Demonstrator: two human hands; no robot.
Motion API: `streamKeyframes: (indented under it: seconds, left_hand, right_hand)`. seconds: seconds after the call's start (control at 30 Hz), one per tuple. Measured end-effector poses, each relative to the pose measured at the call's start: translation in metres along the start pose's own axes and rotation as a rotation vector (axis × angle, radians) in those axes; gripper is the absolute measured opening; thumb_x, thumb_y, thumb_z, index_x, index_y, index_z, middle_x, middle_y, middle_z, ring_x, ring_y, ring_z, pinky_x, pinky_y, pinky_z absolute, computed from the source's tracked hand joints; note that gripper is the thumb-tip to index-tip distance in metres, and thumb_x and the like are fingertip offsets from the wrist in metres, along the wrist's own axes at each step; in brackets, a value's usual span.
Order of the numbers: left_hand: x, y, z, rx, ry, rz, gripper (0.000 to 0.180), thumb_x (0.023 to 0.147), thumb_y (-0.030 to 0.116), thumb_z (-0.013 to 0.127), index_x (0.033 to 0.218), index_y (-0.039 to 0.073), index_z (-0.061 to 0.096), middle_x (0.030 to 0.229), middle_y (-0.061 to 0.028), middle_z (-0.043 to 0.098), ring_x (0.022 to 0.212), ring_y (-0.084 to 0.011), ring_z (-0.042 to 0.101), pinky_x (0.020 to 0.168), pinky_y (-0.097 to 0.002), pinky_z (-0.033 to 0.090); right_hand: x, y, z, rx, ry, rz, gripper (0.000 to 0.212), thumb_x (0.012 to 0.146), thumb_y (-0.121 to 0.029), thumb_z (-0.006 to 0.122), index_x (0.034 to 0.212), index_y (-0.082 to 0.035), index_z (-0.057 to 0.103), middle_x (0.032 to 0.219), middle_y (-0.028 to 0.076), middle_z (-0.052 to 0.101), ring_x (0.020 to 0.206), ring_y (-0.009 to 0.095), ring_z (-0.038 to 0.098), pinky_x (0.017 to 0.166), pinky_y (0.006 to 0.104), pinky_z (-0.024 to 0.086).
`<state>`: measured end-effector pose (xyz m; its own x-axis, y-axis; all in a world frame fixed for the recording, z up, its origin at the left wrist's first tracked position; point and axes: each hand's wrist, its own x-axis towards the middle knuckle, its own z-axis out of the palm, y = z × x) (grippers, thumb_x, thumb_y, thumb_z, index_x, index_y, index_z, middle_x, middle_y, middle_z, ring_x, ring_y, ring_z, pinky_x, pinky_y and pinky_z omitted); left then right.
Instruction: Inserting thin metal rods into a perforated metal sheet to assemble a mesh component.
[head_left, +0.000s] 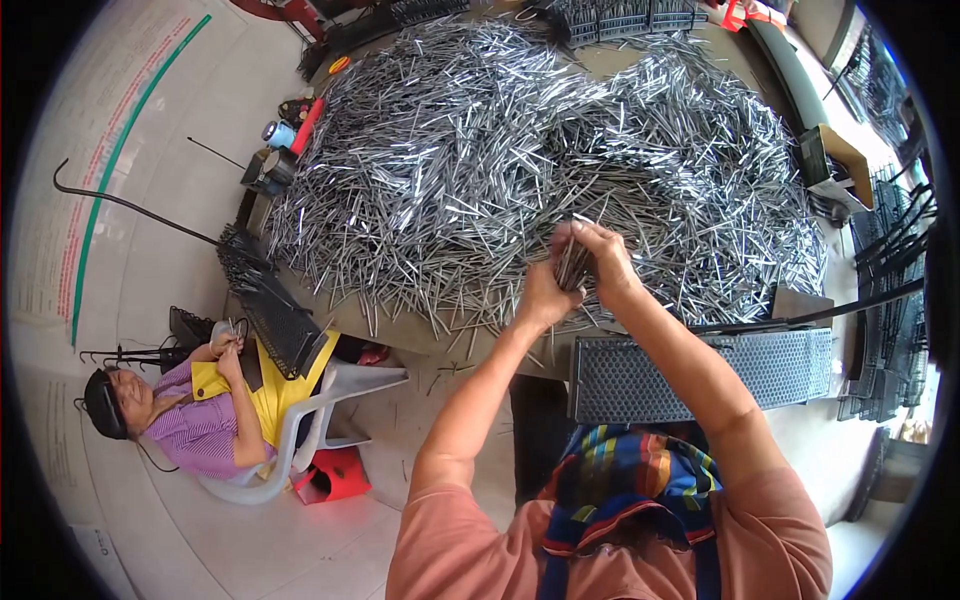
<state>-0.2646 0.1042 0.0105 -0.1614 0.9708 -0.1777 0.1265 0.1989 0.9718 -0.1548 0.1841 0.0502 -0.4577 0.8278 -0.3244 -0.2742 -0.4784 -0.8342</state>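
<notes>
A wide heap of thin silver metal pieces [440, 190] covers the table in front of me. Above the near edge of the heap, my two hands close together round a small bundle of these metal pieces [571, 266]. My left hand [546, 298] grips the bundle from below and the left. The fingers of my right hand [606, 258] wrap it from the right and over its upper end. A grey perforated rack [650, 382] lies between my body and the heap, under my right forearm.
On the left, another person [215, 425] sits in a grey plastic chair [350, 385], by a dark perforated rack [280, 320] and a red bin [335, 475]. An open cardboard box [840, 168] stands at the right. Black racks [885, 290] line the right side.
</notes>
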Motion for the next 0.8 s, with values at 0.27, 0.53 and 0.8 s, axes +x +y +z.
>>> streamKeyframes:
  seconds: [0.27,0.53,0.8]
  left_hand:
    - [-0.040,-0.088,0.036,0.064,0.632,0.241,0.034,0.077,0.018,0.076,0.101,0.001,0.059,0.076,-0.0077,0.064,0.070,-0.0156,0.063,0.064,-0.0321,0.049]
    - [-0.011,-0.028,0.005,-0.937,0.459,-0.087,0.017,0.079,-0.005,0.063,0.096,-0.003,0.060,0.083,-0.0129,0.066,0.069,-0.0231,0.066,0.062,-0.0331,0.057]
    - [-0.095,0.077,0.091,-0.952,-0.037,-0.207,0.036,0.075,-0.010,0.062,0.110,-0.002,0.060,0.085,-0.0115,0.066,0.073,-0.0234,0.067,0.064,-0.0343,0.057]
  right_hand:
    - [-0.043,0.052,0.010,-0.472,-0.233,-0.078,0.036,0.088,-0.024,0.067,0.113,0.003,0.068,0.109,0.011,0.069,0.102,0.018,0.063,0.091,0.0313,0.048]
    - [-0.059,-0.011,-0.018,-0.283,-0.001,-0.265,0.028,0.091,-0.020,0.062,0.106,0.003,0.068,0.095,0.005,0.069,0.093,0.015,0.061,0.089,0.0300,0.045]
    - [-0.151,-0.051,-0.086,-0.456,-0.023,-0.417,0.030,0.089,-0.018,0.064,0.110,0.004,0.066,0.096,0.009,0.069,0.093,0.017,0.064,0.086,0.0315,0.049]
